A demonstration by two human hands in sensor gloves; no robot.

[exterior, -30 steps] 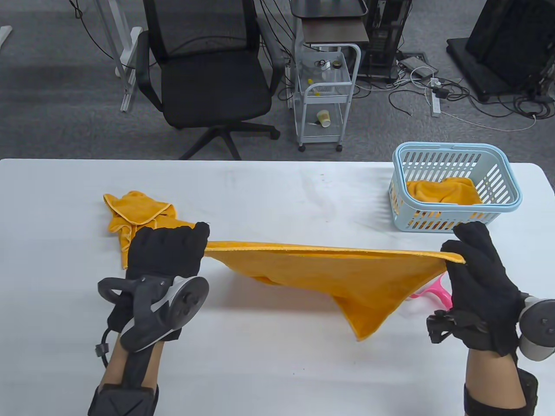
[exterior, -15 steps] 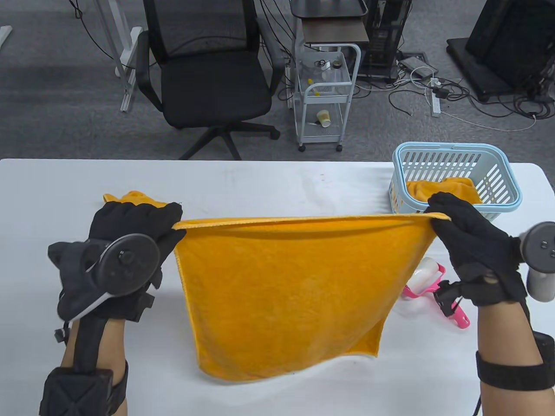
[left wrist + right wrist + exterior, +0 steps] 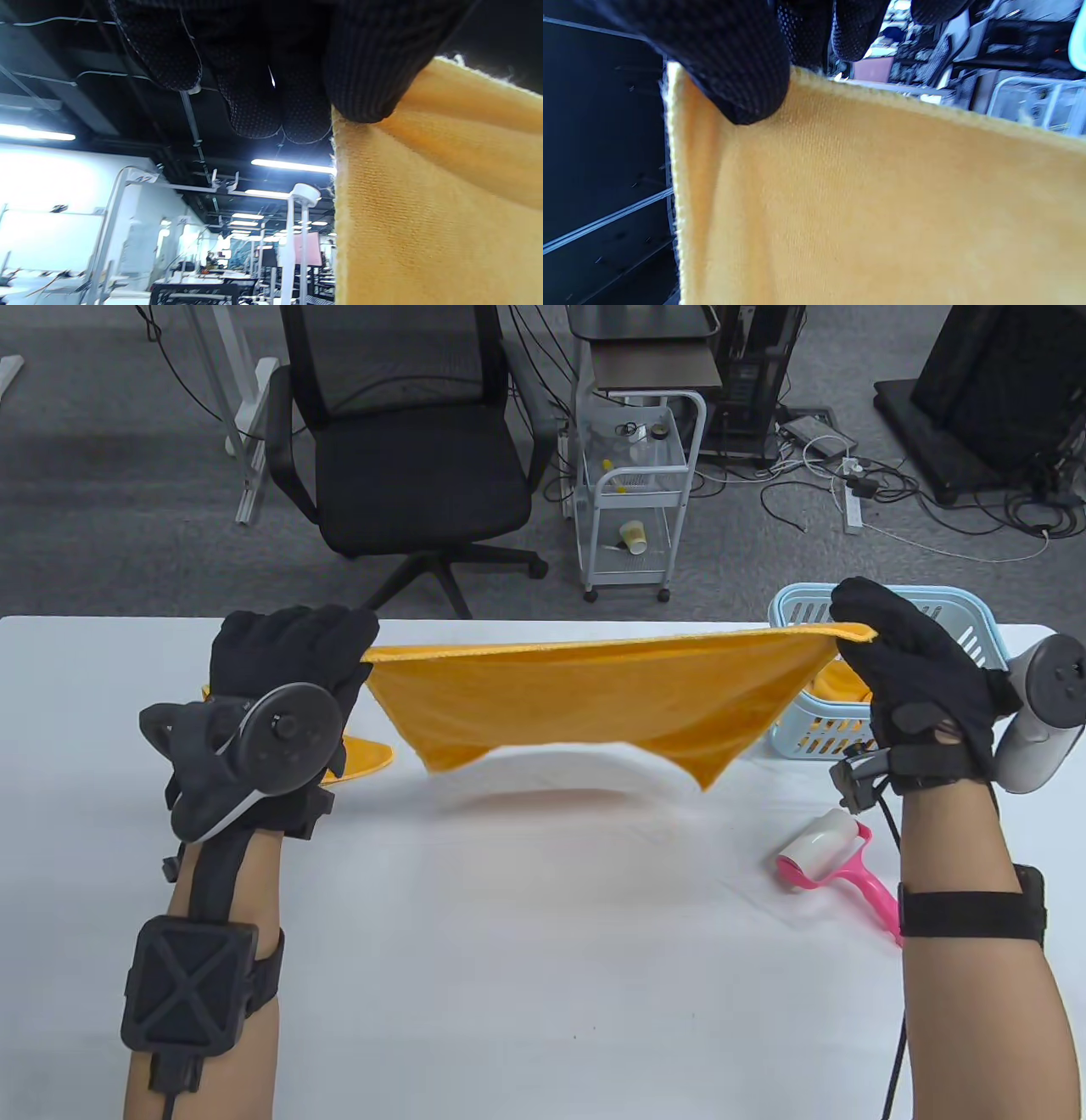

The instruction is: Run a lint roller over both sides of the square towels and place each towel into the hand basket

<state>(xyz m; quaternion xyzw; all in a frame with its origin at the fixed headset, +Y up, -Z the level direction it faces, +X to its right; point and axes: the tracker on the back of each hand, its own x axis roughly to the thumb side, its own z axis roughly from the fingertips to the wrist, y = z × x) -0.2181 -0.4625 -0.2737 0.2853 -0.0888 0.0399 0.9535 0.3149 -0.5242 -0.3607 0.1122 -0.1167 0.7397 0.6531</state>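
Basket holds one orange towel behind stretched towel.

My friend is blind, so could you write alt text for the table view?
Two gloved hands, left hand and right hand, pinch an orange towel stretched above a white table. A pink lint roller lies nearby; a blue basket sits behind.

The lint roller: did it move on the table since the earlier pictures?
Cannot tell. The pink lint roller lies at about the same spot below the blue basket as half a second ago; earlier the towel hid most of it.
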